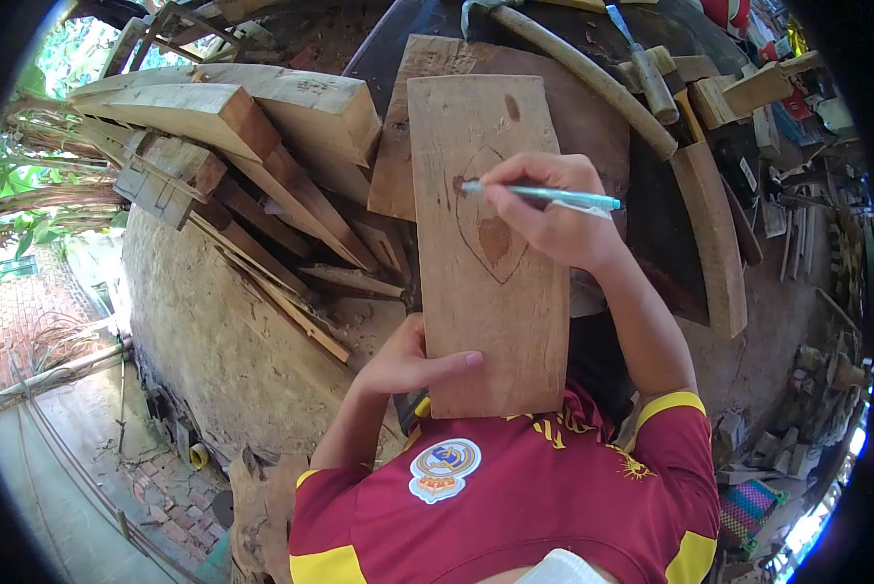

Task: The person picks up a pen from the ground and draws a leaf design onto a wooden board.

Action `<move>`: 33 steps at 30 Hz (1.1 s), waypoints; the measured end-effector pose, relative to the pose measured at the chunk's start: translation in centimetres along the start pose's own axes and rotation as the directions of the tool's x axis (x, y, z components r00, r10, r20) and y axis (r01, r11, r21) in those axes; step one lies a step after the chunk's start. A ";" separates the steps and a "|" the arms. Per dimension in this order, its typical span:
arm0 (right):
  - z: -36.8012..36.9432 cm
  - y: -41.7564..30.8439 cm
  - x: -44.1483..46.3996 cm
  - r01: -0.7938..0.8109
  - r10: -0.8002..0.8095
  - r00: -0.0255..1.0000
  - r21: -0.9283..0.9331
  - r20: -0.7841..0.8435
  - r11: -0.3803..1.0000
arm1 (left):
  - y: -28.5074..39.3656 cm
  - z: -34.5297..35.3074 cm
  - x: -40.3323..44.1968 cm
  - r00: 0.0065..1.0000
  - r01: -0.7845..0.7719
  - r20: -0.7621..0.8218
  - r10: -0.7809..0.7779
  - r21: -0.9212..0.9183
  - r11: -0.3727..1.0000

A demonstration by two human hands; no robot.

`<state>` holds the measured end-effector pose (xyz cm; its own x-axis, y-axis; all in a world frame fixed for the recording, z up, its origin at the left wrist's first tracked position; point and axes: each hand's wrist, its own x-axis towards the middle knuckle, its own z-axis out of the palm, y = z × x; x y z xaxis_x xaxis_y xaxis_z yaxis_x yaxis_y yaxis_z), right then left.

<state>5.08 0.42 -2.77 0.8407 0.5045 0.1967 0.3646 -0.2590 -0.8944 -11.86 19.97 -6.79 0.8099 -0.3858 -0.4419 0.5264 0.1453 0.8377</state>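
A flat wooden board [495,336] stretches away from my torso, with dark knots in its grain. On its face is a hand-drawn pointed oval outline, which surrounds a brown knot [495,240]. My right hand [554,204] pinches a light blue pen [544,194], its tip at the board near the left side of the outline. My left hand [412,365] grips the board's lower left edge, thumb lying on top and the other fingers hidden beneath.
Thick timber pieces [330,117] are stacked to the left. Beyond the board lie a long-handled tool [583,78] and a chisel [646,73]. A curved wooden piece [709,234] leans at the right, near several offcuts.
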 end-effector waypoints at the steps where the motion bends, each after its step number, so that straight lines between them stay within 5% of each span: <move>1: 0.0 -0.2 0.0 -0.016 0.016 1.000 0.009 -0.010 1.000 | -0.1 0.0 0.0 1.000 -0.001 0.000 0.001 0.005 1.000; 9: 0.5 -0.2 0.1 -0.033 0.041 0.987 0.055 -0.155 0.998 | 0.1 0.2 0.0 1.000 0.016 -0.007 -0.016 -0.020 1.000; 12: 0.1 -0.3 0.0 -0.016 0.016 0.997 0.010 -0.070 1.000 | 0.3 0.3 0.1 1.000 0.020 -0.008 -0.021 -0.037 0.999; 15: 0.9 0.7 0.0 -0.064 0.086 0.974 0.109 -0.210 0.992 | 0.1 0.2 0.1 1.000 0.014 0.002 -0.014 -0.032 0.999; 18: 0.3 -0.2 0.0 -0.069 0.074 0.992 0.058 -0.102 0.996 | -0.2 0.2 0.2 1.000 -0.006 -0.004 0.006 -0.036 0.999; 21: 1.0 0.6 0.1 -0.111 0.153 0.956 0.173 -0.251 0.979 | 0.1 0.3 0.2 1.000 -0.009 -0.001 0.009 -0.042 0.999; 33: 1.0 0.0 0.2 -0.140 0.197 0.948 0.229 -0.249 0.963 | 0.0 0.1 0.2 1.000 0.004 -0.004 -0.004 -0.032 0.999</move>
<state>4.84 1.34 -3.09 0.9688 0.2219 0.1100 0.1416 -0.1315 -0.9812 -11.71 19.74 -6.89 0.8086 -0.3826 -0.4470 0.5378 0.1724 0.8253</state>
